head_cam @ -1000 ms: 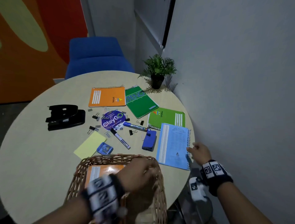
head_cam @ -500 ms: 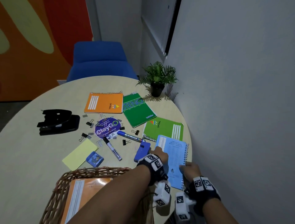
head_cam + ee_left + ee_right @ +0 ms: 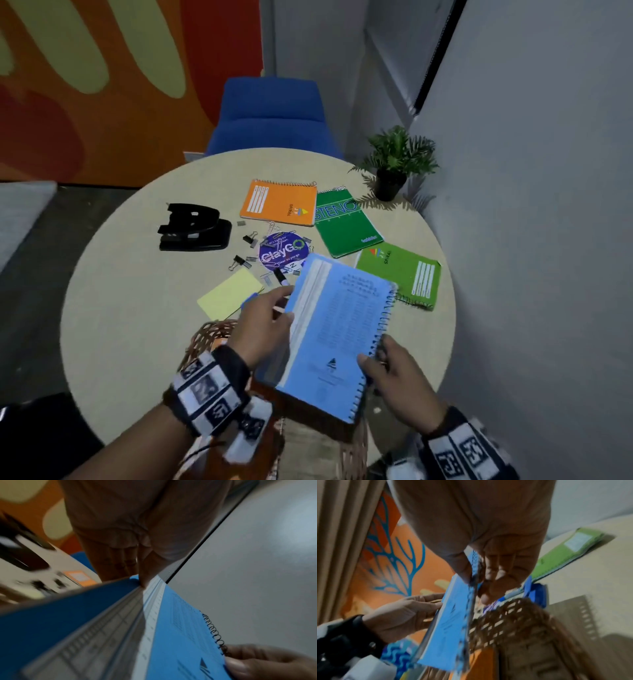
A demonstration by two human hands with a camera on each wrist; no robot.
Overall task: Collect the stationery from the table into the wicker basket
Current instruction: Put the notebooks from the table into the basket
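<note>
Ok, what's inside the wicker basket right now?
An orange cover shows inside the wicker basket in the right wrist view. The blue notebook, held above by the left hand and right hand, covers the rest.

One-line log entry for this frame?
hands: left hand + right hand hold blue spiral notebook | position: above wicker basket | status: not yet in

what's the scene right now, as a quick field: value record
held item: blue notebook, lifted and tilted above the table
left hand: grips its open edge
right hand: pinches its spiral edge
basket: near table edge, under the hands, an orange notebook inside
on table: orange notebook, two green notebooks, yellow notepad, hole punch, binder clips
task state: blue notebook not yet in basket
</note>
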